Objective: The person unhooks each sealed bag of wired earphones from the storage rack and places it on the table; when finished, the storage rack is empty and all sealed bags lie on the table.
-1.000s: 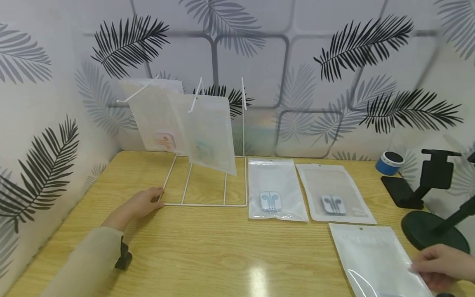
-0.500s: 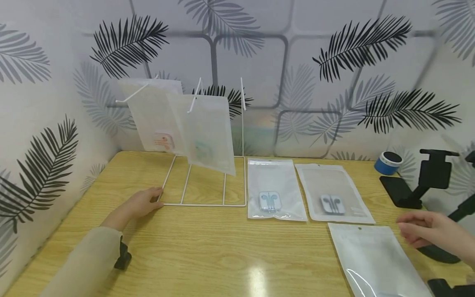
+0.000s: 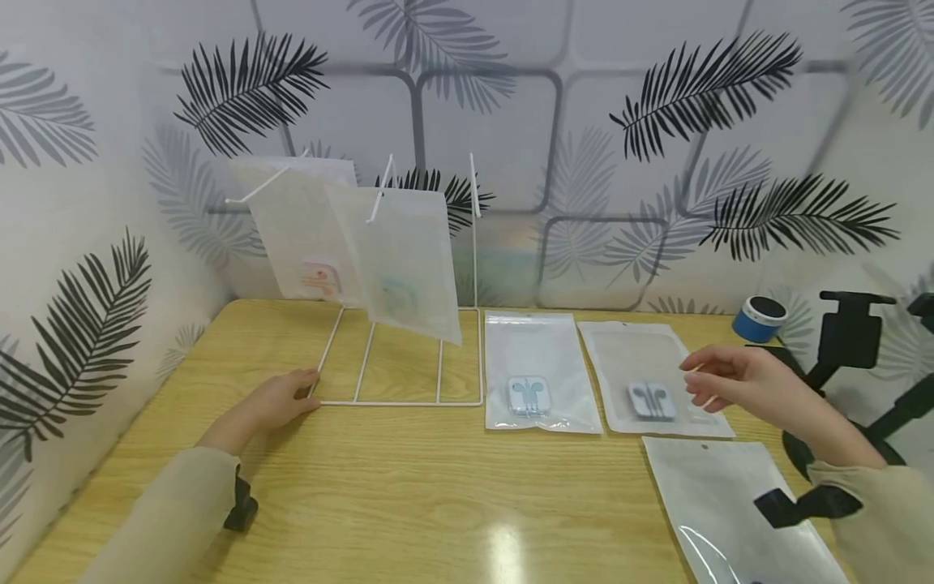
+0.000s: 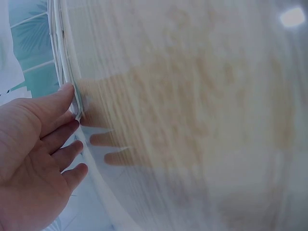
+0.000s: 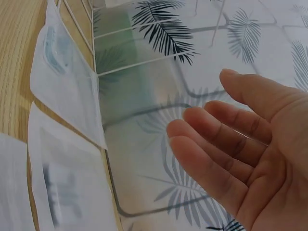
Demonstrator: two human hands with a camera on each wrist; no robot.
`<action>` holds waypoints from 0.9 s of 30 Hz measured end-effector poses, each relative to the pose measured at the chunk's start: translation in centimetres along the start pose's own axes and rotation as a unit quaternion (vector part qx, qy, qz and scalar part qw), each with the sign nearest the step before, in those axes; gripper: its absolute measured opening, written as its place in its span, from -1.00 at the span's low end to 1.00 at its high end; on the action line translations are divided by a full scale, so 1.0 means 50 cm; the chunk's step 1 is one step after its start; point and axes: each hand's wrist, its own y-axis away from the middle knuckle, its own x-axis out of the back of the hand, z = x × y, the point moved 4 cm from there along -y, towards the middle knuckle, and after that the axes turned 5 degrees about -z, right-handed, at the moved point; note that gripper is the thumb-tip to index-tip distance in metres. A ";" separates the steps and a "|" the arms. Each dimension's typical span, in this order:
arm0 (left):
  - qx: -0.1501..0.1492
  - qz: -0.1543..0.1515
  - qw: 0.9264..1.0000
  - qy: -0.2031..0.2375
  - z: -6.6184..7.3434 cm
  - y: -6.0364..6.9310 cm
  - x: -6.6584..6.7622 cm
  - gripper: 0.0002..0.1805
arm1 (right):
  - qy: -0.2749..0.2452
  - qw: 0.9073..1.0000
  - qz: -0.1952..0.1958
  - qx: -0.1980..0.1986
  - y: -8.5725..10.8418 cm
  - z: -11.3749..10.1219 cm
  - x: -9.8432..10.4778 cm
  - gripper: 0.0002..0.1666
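Note:
At the front left corner of a white wire rack (image 3: 401,403), my left hand (image 3: 273,401) pinches the wire between thumb and fingers, as the left wrist view also shows. Two frosted zip bags hang on the rack's hooks: one bag (image 3: 295,215) with orange-tinted earphones, another bag (image 3: 409,251) with greenish ones. Nothing is in my right hand (image 3: 759,393), raised over the right side with fingers loosely bent and apart in the right wrist view. Beneath and beside it lie a bag (image 3: 623,353) with dark earphones, a bag (image 3: 540,345) with blue earphones, and a nearer bag (image 3: 715,495).
A blue round speaker (image 3: 759,323) stands at the back right corner. Beside it are a black phone holder (image 3: 850,332) and its dark stand. A leaf-patterned wall covering (image 3: 613,105) rises behind the wooden table (image 3: 409,503).
My right hand has let go of the nearest bag, lifted, and moved left and away over the dark-earphone bag. My left hand stays on the rack corner.

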 end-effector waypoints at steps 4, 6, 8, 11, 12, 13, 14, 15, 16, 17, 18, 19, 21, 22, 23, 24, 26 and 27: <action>0.003 -0.003 1.000 0.005 -0.002 0.001 -0.002 -0.42 | 0.005 1.000 0.000 0.026 -0.050 -0.030 -0.020 -0.64; 0.004 -0.002 1.000 0.004 -0.003 0.001 -0.002 -0.42 | 0.008 0.999 0.003 0.039 -0.074 -0.047 -0.028 -0.67; 0.006 -0.002 1.000 0.002 -0.004 0.000 -0.002 -0.42 | 0.010 0.998 0.003 0.055 -0.098 -0.065 -0.036 -0.69; 0.006 -0.001 1.000 0.000 -0.005 0.000 -0.002 -0.42 | 0.010 0.997 0.002 0.078 -0.134 -0.091 -0.047 -0.72; 0.006 -0.002 1.000 0.000 -0.005 0.000 -0.002 -0.42 | 0.006 0.996 0.001 0.085 -0.146 -0.098 -0.051 -0.72; 0.007 -0.002 1.000 0.001 -0.005 0.000 -0.002 -0.42 | 0.003 0.996 0.002 0.093 -0.158 -0.106 -0.054 -0.72; 0.007 -0.003 1.000 0.001 -0.005 0.000 -0.002 -0.42 | 0.000 0.995 0.002 0.099 -0.169 -0.115 -0.058 -0.73; 0.007 -0.003 1.000 0.001 -0.005 -0.001 -0.002 -0.42 | -0.002 0.994 0.005 0.105 -0.179 -0.124 -0.063 -0.73; 0.008 -0.004 1.000 0.001 -0.006 -0.001 -0.002 -0.42 | -0.002 0.994 0.009 0.113 -0.190 -0.132 -0.067 -0.74; 0.008 -0.005 1.000 0.003 -0.005 -0.001 -0.002 -0.42 | -0.004 0.993 0.010 0.116 -0.200 -0.139 -0.072 -0.74; 0.009 -0.006 1.000 0.004 -0.005 0.000 -0.002 -0.42 | -0.004 0.993 0.012 0.119 -0.211 -0.147 -0.077 -0.74; 0.009 -0.006 1.000 0.004 -0.005 -0.001 -0.002 -0.42 | -0.001 0.992 0.015 0.122 -0.220 -0.155 -0.082 -0.74; 0.008 -0.006 1.000 0.003 -0.005 -0.001 -0.002 -0.42 | 0.005 0.991 0.020 0.130 -0.240 -0.169 -0.094 -0.73; 0.008 -0.006 1.000 0.003 -0.005 -0.001 -0.002 -0.42 | 0.008 0.991 0.021 0.132 -0.249 -0.176 -0.100 -0.71; 0.008 -0.006 1.000 0.003 -0.005 -0.001 -0.002 -0.42 | 0.010 0.991 0.020 0.133 -0.257 -0.183 -0.105 -0.71; 0.008 -0.006 1.000 0.002 -0.005 -0.001 -0.002 -0.42 | 0.013 0.990 0.021 0.136 -0.265 -0.189 -0.111 -0.68; 0.008 -0.006 1.000 0.002 -0.005 -0.002 -0.002 -0.42 | 0.018 0.990 0.021 0.139 -0.280 -0.204 -0.121 -0.65; 0.008 -0.005 1.000 0.002 -0.006 -0.002 -0.002 -0.42 | 0.018 0.990 0.021 0.138 -0.286 -0.212 -0.125 -0.63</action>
